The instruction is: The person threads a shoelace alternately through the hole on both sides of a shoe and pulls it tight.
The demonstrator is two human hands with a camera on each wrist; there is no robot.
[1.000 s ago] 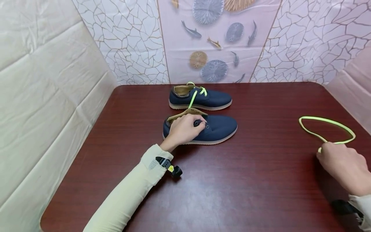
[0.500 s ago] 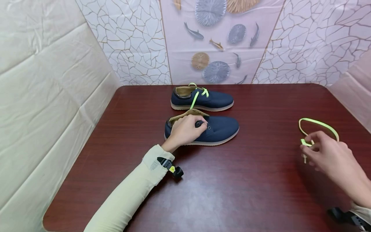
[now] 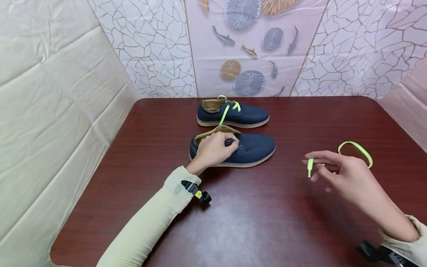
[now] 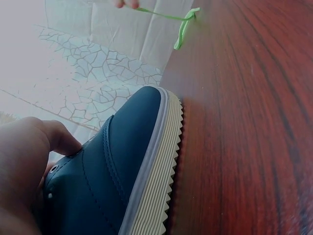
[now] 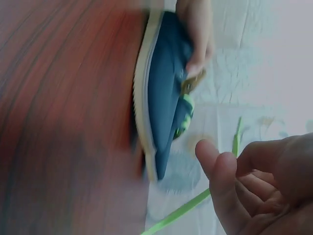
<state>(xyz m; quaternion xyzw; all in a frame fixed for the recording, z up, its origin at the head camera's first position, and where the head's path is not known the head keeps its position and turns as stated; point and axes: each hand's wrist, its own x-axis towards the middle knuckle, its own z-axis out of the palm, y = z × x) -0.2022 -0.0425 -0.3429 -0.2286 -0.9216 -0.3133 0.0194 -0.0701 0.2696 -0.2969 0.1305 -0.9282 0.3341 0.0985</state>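
My left hand (image 3: pixel 213 150) pinches the near navy shoe (image 3: pixel 258 146) at its eyelet flap. Close up in the left wrist view, thumb and fingers take that flap by its edge, with metal eyelets (image 4: pixel 54 168) beside them. Over the table to the right, my right hand (image 3: pixel 350 178) holds a neon-yellow shoelace (image 3: pixel 310 165) near its end. The tip pokes out past the fingers, while the rest trails behind in a loop on the table. In the right wrist view the lace (image 5: pixel 186 206) runs between my fingers. No lace shows in the near shoe's visible eyelets.
Behind the near shoe stands a second navy shoe (image 3: pixel 248 115) with neon-yellow lace in it. Both sit on a dark red wooden table (image 3: pixel 267 222). A patterned cloth (image 3: pixel 253 48) hangs at the back, and a pale sheet (image 3: pixel 60 111) rises at the left.
My right hand has moved left toward the shoes, lifting the lace end and drawing the loop along. The left hand keeps its grip on the near shoe.
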